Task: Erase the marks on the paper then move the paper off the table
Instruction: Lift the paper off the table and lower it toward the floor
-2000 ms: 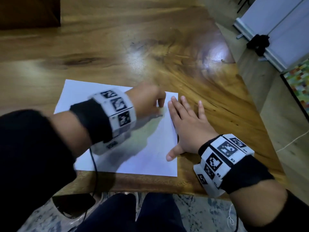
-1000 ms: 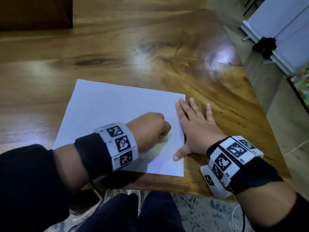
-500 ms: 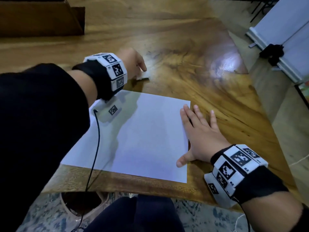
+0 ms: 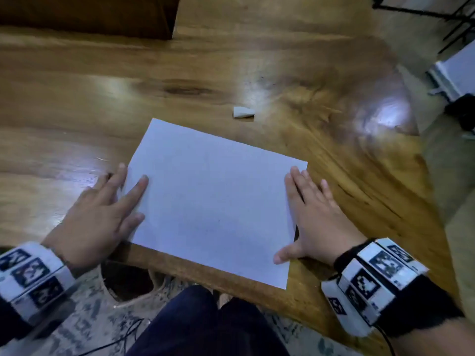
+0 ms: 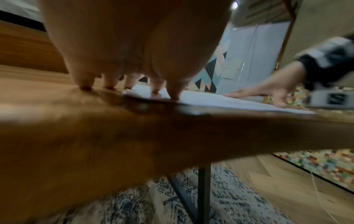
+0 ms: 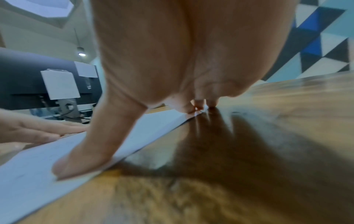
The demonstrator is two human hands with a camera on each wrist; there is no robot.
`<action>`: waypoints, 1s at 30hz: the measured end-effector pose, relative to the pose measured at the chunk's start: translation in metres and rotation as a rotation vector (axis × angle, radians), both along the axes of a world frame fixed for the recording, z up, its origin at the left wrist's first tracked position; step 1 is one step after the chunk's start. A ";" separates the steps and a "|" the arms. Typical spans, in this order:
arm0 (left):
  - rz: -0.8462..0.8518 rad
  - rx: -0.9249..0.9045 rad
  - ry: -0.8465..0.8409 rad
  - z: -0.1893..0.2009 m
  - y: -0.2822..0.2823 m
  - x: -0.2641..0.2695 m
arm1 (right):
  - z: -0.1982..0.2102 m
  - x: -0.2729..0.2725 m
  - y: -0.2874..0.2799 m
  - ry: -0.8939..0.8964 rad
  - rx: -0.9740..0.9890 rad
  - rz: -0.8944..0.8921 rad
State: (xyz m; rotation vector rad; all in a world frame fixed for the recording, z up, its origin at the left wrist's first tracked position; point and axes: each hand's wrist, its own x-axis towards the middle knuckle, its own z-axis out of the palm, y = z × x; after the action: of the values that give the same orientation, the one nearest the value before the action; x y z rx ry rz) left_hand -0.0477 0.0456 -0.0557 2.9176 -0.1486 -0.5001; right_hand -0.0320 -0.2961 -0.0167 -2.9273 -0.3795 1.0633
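A white sheet of paper (image 4: 213, 199) lies flat near the front edge of the wooden table (image 4: 77, 119), with no clear marks showing on it. My left hand (image 4: 102, 214) lies open on the paper's left edge, fingers straight, some on the paper and some on the wood. My right hand (image 4: 313, 217) rests flat on the right edge, its thumb on the paper (image 6: 38, 174). A small white eraser (image 4: 243, 112) sits alone on the table beyond the paper's far edge. In the left wrist view my fingertips (image 5: 173, 94) press the paper (image 5: 220, 101).
A dark wooden block (image 4: 87, 16) stands at the table's far left. The table's front edge (image 4: 205, 273) runs just below the paper, with a patterned rug (image 4: 102, 325) and my legs (image 4: 205, 327) beneath. White panels (image 4: 455, 73) stand on the floor at the right.
My left hand put the eraser down beyond the paper, then came back and laid itself flat on the paper's left edge. The right hand stayed on the right edge.
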 end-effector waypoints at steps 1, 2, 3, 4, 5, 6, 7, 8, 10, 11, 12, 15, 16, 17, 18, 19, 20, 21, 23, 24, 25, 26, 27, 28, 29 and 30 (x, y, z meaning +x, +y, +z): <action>0.018 0.004 -0.011 -0.004 0.000 -0.016 | 0.001 0.000 0.001 0.007 0.012 0.019; 0.047 -0.009 -0.020 -0.010 0.001 -0.033 | 0.002 0.001 0.003 0.015 0.021 0.040; 0.082 -0.036 -0.066 -0.008 -0.005 -0.046 | 0.002 0.001 0.004 0.021 0.027 0.064; 0.136 -0.088 -0.113 -0.010 -0.008 -0.059 | 0.003 0.002 0.006 0.024 0.032 0.091; 0.210 -0.128 -0.148 -0.013 -0.008 -0.069 | 0.003 0.003 0.009 0.025 0.038 0.122; 0.334 -0.177 -0.145 -0.016 -0.001 -0.080 | 0.003 0.003 0.012 0.028 0.043 0.156; 0.449 -0.209 -0.151 -0.019 0.008 -0.087 | 0.003 0.004 0.015 0.031 0.045 0.191; 0.547 -0.253 -0.155 -0.021 0.021 -0.094 | 0.002 0.005 0.019 0.030 0.044 0.226; 0.774 -0.292 -0.015 -0.030 0.051 -0.106 | 0.000 0.008 0.027 0.026 0.040 0.297; 0.867 -0.415 0.071 -0.032 0.063 -0.111 | -0.001 0.009 0.033 0.022 0.042 0.332; 0.953 -0.582 0.121 -0.029 0.069 -0.112 | -0.001 0.011 0.038 0.021 0.045 0.366; 1.002 -0.967 0.359 -0.015 0.071 -0.114 | -0.002 0.012 0.062 0.037 0.069 0.452; 1.014 -1.033 0.424 -0.009 0.073 -0.116 | -0.003 0.012 0.072 0.038 0.076 0.484; 0.990 -1.069 0.479 -0.008 0.081 -0.121 | -0.004 0.012 0.082 0.037 0.080 0.519; 0.996 -1.088 0.469 -0.006 0.088 -0.126 | -0.004 0.012 0.094 0.037 0.084 0.551; 0.993 -1.123 0.423 -0.009 0.097 -0.134 | -0.005 0.012 0.106 0.041 0.091 0.579; 1.032 -1.127 0.370 -0.008 0.105 -0.143 | -0.006 0.011 0.118 0.046 0.103 0.601; 1.065 -1.156 0.330 -0.014 0.115 -0.154 | -0.006 0.011 0.130 0.051 0.121 0.616; 1.156 -1.221 0.214 -0.020 0.134 -0.178 | -0.006 0.008 0.158 0.062 0.180 0.625; 1.189 -1.224 0.194 -0.023 0.140 -0.189 | -0.006 0.006 0.170 0.064 0.217 0.614; 1.217 -1.243 0.184 -0.029 0.151 -0.204 | -0.005 0.002 0.185 0.065 0.250 0.604; 1.247 -1.254 0.169 -0.029 0.156 -0.218 | -0.005 -0.003 0.200 0.059 0.278 0.601; 1.268 -1.297 0.146 -0.033 0.164 -0.232 | -0.005 -0.009 0.216 0.047 0.304 0.609; 1.301 -1.322 0.106 -0.039 0.173 -0.247 | -0.005 -0.016 0.231 0.041 0.326 0.624; 1.333 -1.311 0.068 -0.049 0.186 -0.265 | -0.006 -0.024 0.246 0.038 0.342 0.642; 1.375 -1.249 0.029 -0.058 0.197 -0.283 | -0.007 -0.033 0.261 0.036 0.346 0.669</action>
State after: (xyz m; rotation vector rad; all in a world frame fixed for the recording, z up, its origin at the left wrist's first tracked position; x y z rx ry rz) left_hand -0.3303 0.2429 -0.1141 1.2719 1.0361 -0.0745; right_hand -0.0648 -0.0350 -0.0235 -2.5007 -1.4444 0.9495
